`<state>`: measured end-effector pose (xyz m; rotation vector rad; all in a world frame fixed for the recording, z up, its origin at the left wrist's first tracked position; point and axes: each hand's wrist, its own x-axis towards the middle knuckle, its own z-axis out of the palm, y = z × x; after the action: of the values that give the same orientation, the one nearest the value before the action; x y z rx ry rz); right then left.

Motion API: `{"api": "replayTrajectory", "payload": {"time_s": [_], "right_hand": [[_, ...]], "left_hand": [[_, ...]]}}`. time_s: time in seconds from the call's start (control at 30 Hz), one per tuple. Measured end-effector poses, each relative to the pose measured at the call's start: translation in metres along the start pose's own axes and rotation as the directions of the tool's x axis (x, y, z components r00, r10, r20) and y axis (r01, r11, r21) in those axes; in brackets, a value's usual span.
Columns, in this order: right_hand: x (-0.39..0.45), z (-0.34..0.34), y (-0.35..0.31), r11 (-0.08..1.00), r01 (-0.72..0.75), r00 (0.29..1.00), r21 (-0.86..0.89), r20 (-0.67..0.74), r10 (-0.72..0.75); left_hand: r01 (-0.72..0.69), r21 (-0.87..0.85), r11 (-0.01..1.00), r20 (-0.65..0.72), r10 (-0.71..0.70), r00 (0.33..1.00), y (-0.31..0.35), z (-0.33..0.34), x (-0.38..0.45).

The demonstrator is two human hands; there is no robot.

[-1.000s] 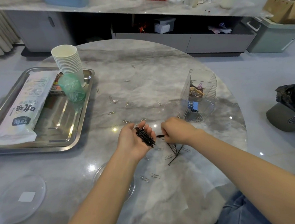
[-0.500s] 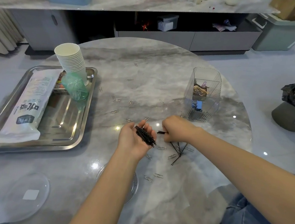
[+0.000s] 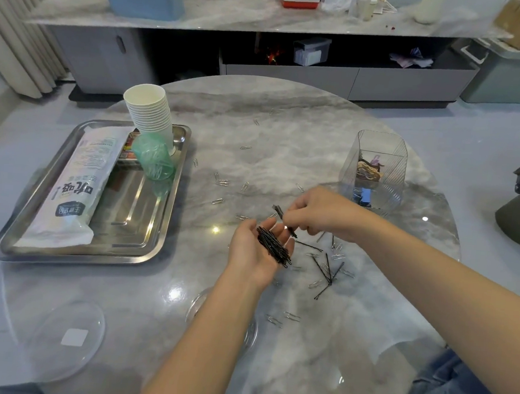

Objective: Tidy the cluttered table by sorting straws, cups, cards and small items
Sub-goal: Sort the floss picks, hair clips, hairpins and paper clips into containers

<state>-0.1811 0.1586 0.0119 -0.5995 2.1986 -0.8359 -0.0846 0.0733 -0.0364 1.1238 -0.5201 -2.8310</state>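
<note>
From the head view, the person's left hand (image 3: pixel 256 248) lies palm up just above the desk (image 3: pixel 288 137), fingers loosely cupped around a bundle of black hairpins (image 3: pixel 274 249) resting across the palm. The right hand (image 3: pixel 319 212) hovers just beside it, thumb and forefinger pinched on one more pin (image 3: pixel 285 219), whose dark end sticks out over the left fingertips. A few loose hairpins (image 3: pixel 327 275) lie crossed on the desk just right of the left hand, with silver paper clips (image 3: pixel 221 182) scattered around them and farther out across the marble.

At the far right of the desk stands a clear ribbed holder (image 3: pixel 374 171) with small bits already inside. On the left, a steel tray (image 3: pixel 155 244) carries a stack of paper cups (image 3: pixel 148 112), a green plastic bundle (image 3: pixel 154 159) and a white packet (image 3: pixel 76 182).

To my eye the pins are light, thin and springy, and smooth enough to slide off a tilted palm, so the cupped hand should stay level. Lying flat on polished stone they look awkward to lift; I would nip each one at an end, or where two cross and one is raised. The clips seem just as slight and likely want a fingernail under the edge.
</note>
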Motion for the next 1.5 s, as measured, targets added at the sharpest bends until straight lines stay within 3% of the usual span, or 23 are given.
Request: {"api": "replayTrajectory", "payload": {"time_s": [0.23,0.33,0.5,0.73,0.93,1.13,1.2,1.33,1.5], "right_hand": [[-0.010,-0.007,-0.004,0.992,0.080,0.994,-0.095,-0.062,-0.087],[0.005,-0.013,0.014,0.950,0.011,0.985,-0.313,-0.161,-0.064],[0.027,0.007,0.056,0.820,-0.104,0.990,-0.563,-0.138,0.030],[0.023,0.014,0.049,0.747,-0.040,0.999,-0.664,-0.053,0.006],[0.027,0.005,0.058,0.818,-0.075,0.997,-0.571,-0.061,0.049],[0.020,0.017,0.056,0.773,-0.047,0.999,-0.633,-0.037,0.030],[0.017,0.012,0.051,0.839,-0.037,0.999,-0.542,-0.039,0.019],[0.008,-0.002,0.015,0.983,0.034,0.994,-0.179,-0.091,-0.051],[-0.007,-0.006,0.000,0.996,0.037,0.999,-0.078,0.000,-0.038]], "left_hand": [[-0.008,-0.024,1.000,-0.009,0.008,1.000,0.000,0.000,-0.001],[-0.010,-0.040,0.999,-0.031,0.009,0.999,0.002,-0.002,0.003],[-0.002,-0.068,0.998,-0.027,0.000,1.000,0.005,-0.005,0.003],[0.009,-0.062,0.998,-0.022,-0.010,1.000,0.004,-0.005,0.003],[0.010,-0.065,0.998,-0.027,-0.012,1.000,0.003,-0.005,0.002],[0.020,-0.042,0.999,-0.023,-0.021,1.000,0.002,-0.002,0.000],[0.025,-0.031,0.999,-0.022,-0.025,0.999,0.002,-0.002,-0.001],[0.027,-0.025,0.999,-0.005,-0.027,1.000,0.000,-0.001,0.002],[0.044,0.001,0.999,0.020,-0.044,0.999,-0.004,0.001,0.002]]}}
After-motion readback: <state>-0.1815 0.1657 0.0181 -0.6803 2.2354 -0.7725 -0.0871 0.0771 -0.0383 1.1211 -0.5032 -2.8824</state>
